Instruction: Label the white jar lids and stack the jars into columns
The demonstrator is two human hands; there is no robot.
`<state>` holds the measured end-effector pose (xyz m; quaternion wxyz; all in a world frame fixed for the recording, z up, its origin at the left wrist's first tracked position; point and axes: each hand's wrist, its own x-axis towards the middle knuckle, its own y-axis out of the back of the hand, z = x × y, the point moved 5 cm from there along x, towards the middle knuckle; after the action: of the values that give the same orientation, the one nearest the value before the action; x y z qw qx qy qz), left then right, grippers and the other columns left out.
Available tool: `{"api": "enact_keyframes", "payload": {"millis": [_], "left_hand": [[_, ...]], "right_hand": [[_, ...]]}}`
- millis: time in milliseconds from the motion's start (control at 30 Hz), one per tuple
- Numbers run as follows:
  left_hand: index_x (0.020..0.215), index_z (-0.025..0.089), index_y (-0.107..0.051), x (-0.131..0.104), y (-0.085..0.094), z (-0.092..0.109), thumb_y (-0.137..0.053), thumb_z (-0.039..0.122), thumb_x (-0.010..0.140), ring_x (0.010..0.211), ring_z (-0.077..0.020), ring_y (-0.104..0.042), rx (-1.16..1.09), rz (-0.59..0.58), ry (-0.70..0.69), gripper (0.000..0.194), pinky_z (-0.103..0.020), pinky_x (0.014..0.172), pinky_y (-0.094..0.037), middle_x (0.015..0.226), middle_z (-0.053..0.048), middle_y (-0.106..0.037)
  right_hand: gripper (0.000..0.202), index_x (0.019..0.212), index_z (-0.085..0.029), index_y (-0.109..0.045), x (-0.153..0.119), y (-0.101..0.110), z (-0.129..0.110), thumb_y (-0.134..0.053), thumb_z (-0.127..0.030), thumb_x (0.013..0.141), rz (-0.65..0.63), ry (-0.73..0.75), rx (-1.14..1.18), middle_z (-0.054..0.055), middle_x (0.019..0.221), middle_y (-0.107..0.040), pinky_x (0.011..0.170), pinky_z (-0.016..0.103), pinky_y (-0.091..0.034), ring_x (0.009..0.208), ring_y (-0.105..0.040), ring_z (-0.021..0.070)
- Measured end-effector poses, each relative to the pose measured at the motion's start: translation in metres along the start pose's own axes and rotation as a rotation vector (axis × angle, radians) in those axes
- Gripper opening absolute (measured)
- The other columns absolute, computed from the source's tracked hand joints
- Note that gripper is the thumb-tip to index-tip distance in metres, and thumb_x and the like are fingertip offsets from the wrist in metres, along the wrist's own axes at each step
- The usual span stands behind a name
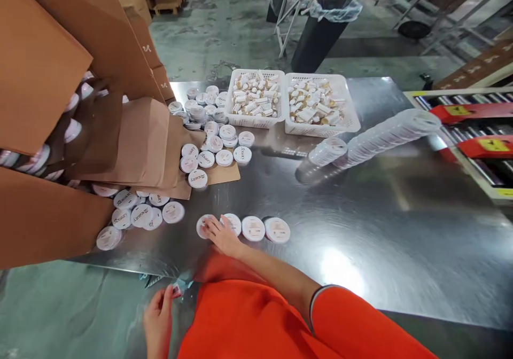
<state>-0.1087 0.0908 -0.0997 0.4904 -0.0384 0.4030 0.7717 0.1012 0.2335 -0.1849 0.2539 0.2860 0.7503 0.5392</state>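
Observation:
My right hand [224,237] reaches over the metal table with its fingers spread, the fingertips resting on the leftmost white round tub [203,229] of a short row. Beside it in the row are a partly covered tub [233,223], a tub with a small printed label [253,228] and another at the right end [277,230]. Below the table's front edge, my left hand [159,312] pinches a small red-and-white piece [176,290] between thumb and finger. Its exact kind is too small to make out.
A large open carton [44,215] spills several tubs [141,216] at the left. Two white baskets [323,133] of small bottles stand at the back. Stacked clear plastic cups or lids [385,137] lie rightward, near trays with red strips [481,113]. A black bin [318,41] stands beyond.

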Motion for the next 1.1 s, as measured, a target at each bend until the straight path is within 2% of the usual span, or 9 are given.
{"api": "enact_keyframes", "payload": {"millis": [200, 267, 400, 467, 533, 633, 733, 967, 1100], "left_hand": [[0.068, 0.02, -0.073, 0.0, -0.003, 0.004, -0.052, 0.074, 0.065, 0.084, -0.0301, -0.069, 0.005, -0.012, -0.022, 0.058, -0.035, 0.075, -0.052, 0.076, -0.009, -0.077], [0.069, 0.019, -0.073, -0.003, -0.003, 0.0, -0.052, 0.073, 0.066, 0.084, -0.0297, -0.069, -0.007, -0.009, -0.016, 0.058, -0.035, 0.076, -0.052, 0.076, -0.009, -0.077], [0.068, 0.02, -0.072, -0.01, 0.0, -0.009, -0.052, 0.073, 0.067, 0.085, -0.0304, -0.069, -0.002, -0.001, 0.012, 0.057, -0.036, 0.076, -0.052, 0.079, -0.009, -0.077], [0.068, 0.02, -0.072, -0.012, 0.002, -0.012, -0.052, 0.073, 0.067, 0.086, -0.0308, -0.069, 0.002, 0.006, 0.033, 0.056, -0.036, 0.076, -0.052, 0.078, -0.009, -0.077], [0.068, 0.021, -0.072, -0.013, 0.002, -0.013, -0.052, 0.072, 0.067, 0.085, -0.0307, -0.069, 0.0, 0.009, 0.049, 0.055, -0.036, 0.076, -0.052, 0.077, -0.009, -0.077], [0.067, 0.02, -0.072, -0.011, 0.001, -0.009, -0.053, 0.072, 0.065, 0.084, -0.0306, -0.069, -0.004, 0.003, 0.041, 0.055, -0.036, 0.076, -0.053, 0.077, -0.009, -0.077], [0.066, 0.019, -0.072, -0.01, 0.001, -0.001, -0.054, 0.071, 0.065, 0.083, -0.03, -0.069, -0.016, 0.003, 0.01, 0.055, -0.035, 0.076, -0.053, 0.077, -0.011, -0.077], [0.066, 0.02, -0.073, -0.008, 0.004, 0.002, -0.053, 0.071, 0.067, 0.08, -0.03, -0.069, 0.033, 0.006, -0.017, 0.055, -0.035, 0.074, -0.052, 0.075, -0.009, -0.077], [0.066, 0.02, -0.073, -0.006, 0.002, 0.002, -0.053, 0.07, 0.067, 0.082, -0.0302, -0.069, 0.01, -0.009, -0.029, 0.055, -0.035, 0.074, -0.052, 0.076, -0.009, -0.077]], "right_hand": [[0.088, 0.143, -0.007, -0.039, 0.018, 0.0, 0.008, -0.064, -0.059, 0.076, 0.054, -0.399, 0.032, 0.026, 0.14, -0.047, 0.112, 0.063, -0.017, 0.132, -0.038, 0.0393], [0.085, 0.143, -0.009, -0.039, 0.027, 0.001, 0.007, -0.067, -0.051, 0.075, 0.037, -0.359, 0.069, 0.024, 0.141, -0.046, 0.111, 0.062, -0.018, 0.132, -0.037, 0.0378], [0.078, 0.141, -0.023, -0.042, 0.037, 0.01, 0.006, -0.071, -0.024, 0.068, -0.098, -0.062, 0.126, 0.011, 0.155, -0.03, 0.11, 0.062, -0.017, 0.142, -0.019, 0.0366], [0.073, 0.138, -0.023, -0.045, 0.039, 0.014, 0.007, -0.068, -0.022, 0.069, -0.119, -0.046, 0.151, 0.009, 0.155, -0.031, 0.11, 0.061, -0.018, 0.142, -0.021, 0.0355], [0.07, 0.138, -0.017, -0.044, 0.04, 0.016, 0.006, -0.067, -0.031, 0.074, -0.055, -0.14, 0.164, 0.015, 0.151, -0.037, 0.11, 0.06, -0.019, 0.138, -0.028, 0.0342], [0.084, 0.14, -0.008, -0.041, 0.04, 0.009, -0.006, -0.068, -0.052, 0.074, 0.016, -0.214, 0.134, 0.023, 0.144, -0.043, 0.11, 0.061, -0.017, 0.133, -0.034, 0.0358], [0.09, 0.14, -0.007, -0.04, 0.037, -0.002, -0.014, -0.069, -0.056, 0.072, 0.018, -0.217, 0.089, 0.023, 0.138, -0.048, 0.111, 0.059, -0.016, 0.127, -0.038, 0.0351], [0.096, 0.14, -0.01, -0.043, 0.024, 0.004, 0.015, -0.062, -0.071, 0.069, 0.083, -0.435, 0.104, 0.022, 0.134, -0.051, 0.111, 0.058, -0.013, 0.126, -0.039, 0.0364], [0.101, 0.144, -0.01, -0.037, 0.01, 0.008, 0.026, -0.062, -0.071, 0.067, 0.071, -0.436, 0.139, 0.021, 0.144, -0.043, 0.113, 0.058, -0.006, 0.134, -0.031, 0.038]]}}
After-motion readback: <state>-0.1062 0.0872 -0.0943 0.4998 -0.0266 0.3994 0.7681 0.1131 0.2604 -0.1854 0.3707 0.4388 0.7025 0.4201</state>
